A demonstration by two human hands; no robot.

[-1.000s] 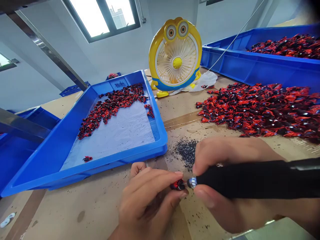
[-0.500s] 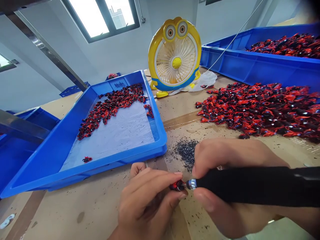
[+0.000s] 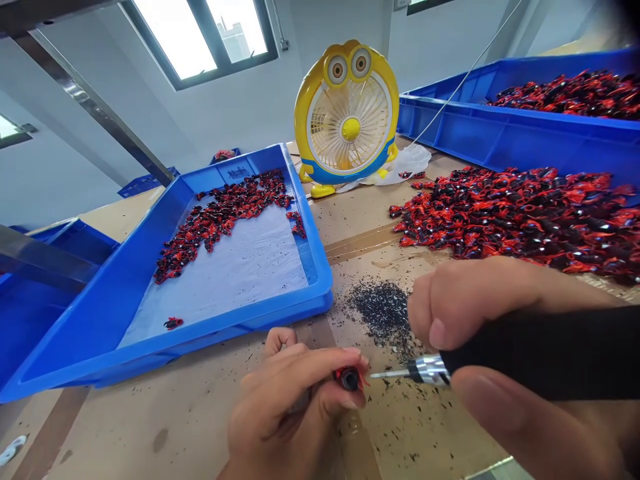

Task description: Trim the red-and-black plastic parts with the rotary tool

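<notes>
From where I'm standing, the person's left hand (image 3: 273, 407) has its thumb and fingertips pinched on a small red-and-black piece (image 3: 349, 379), its round dark end showing, held just above the brown tabletop (image 3: 165, 407). Take that piece as the middle of the dial. At three o'clock the right hand (image 3: 490, 293) is clamped on the black grip of a slim tool (image 3: 540, 360), whose thin metal tip (image 3: 390, 375) points at nine o'clock, right by the piece's red fringe; whether they touch, I honestly can't tell.

At one o'clock, a patch of black shavings (image 3: 383, 303) lies beside the right hand. Between one and two is a big heap of similar pieces (image 3: 520, 213), in front of a blue bin (image 3: 500, 137) holding more. A yellow fan (image 3: 351, 128) stands at twelve. Out at ten o'clock sits a blue tray (image 3: 240, 315) lined with a white sheet (image 3: 240, 267), with pieces crowded along its far side and one lying alone at the tray's seven o'clock.
</notes>
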